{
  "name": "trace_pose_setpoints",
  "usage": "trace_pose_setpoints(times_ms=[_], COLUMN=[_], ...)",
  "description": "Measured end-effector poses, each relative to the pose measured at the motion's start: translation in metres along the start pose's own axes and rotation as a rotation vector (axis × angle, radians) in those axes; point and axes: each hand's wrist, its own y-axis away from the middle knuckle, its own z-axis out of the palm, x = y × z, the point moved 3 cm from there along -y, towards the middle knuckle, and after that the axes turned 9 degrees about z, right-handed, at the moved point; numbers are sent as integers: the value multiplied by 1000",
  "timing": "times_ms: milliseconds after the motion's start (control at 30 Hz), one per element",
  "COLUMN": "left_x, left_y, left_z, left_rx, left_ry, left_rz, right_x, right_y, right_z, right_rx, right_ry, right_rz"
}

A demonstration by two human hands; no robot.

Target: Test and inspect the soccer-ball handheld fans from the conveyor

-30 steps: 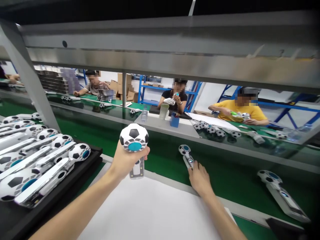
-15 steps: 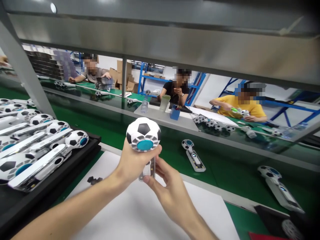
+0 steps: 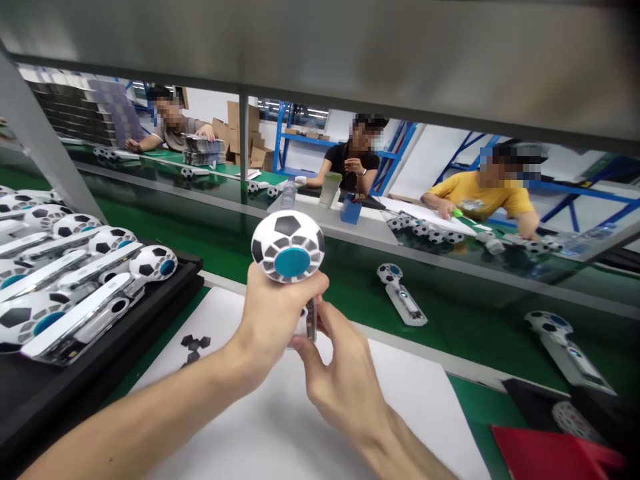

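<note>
1. Head view: the left hand (image 3: 273, 313) is clenched around the neck of a handheld fan with a round black-and-white football-patterned head and a teal centre disc (image 3: 289, 245), holding it upright above the white sheet on the counter (image 3: 280, 427).
2. The right hand (image 3: 345, 383) grasps the lower, clear-and-white handle of that fan from below, its fingertips (image 3: 300, 343) pressed against the handle just under the left hand's grip.
3. How far along, as a judgement: this fan is mid-handling, both hands on it and not set down. A black tray (image 3: 100, 360) at the left carries many like fans lying in rows. Two more football-headed fans lie on the green conveyor belt (image 3: 465, 340), one near the middle (image 3: 401, 295) and one at the right (image 3: 567, 347), so some pieces already seem passed along and the tray's stock remains.
4. Small black pentagon pieces (image 3: 195, 345) lie on the white sheet near the tray.
5. Against the picture a second ago: the right hand was then out on the belt at the middle fan; it has now left that fan lying there and come in under the held one. The held fan sits slightly higher and closer in view.
6. Across the belt, three other people sit at their own counter with fans before them; their hands are apart from these two.
</note>
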Motion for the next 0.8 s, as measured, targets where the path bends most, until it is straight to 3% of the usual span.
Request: trace_pose_setpoints(times_ms=[300, 600, 800], left_x=[-10, -15, -22], left_y=[-17, -21, -22], left_z=[-2, -3, -3], left_rx=[-21, -35, -20], left_ry=[9, 24, -3], left_rz=[-45, -133, -187], right_x=[9, 12, 20], right_y=[-17, -15, -15], right_z=[1, 5, 7], right_rx=[-244, -259, -191], right_ry=[-289, -446, -426], right_rz=[199, 264, 330])
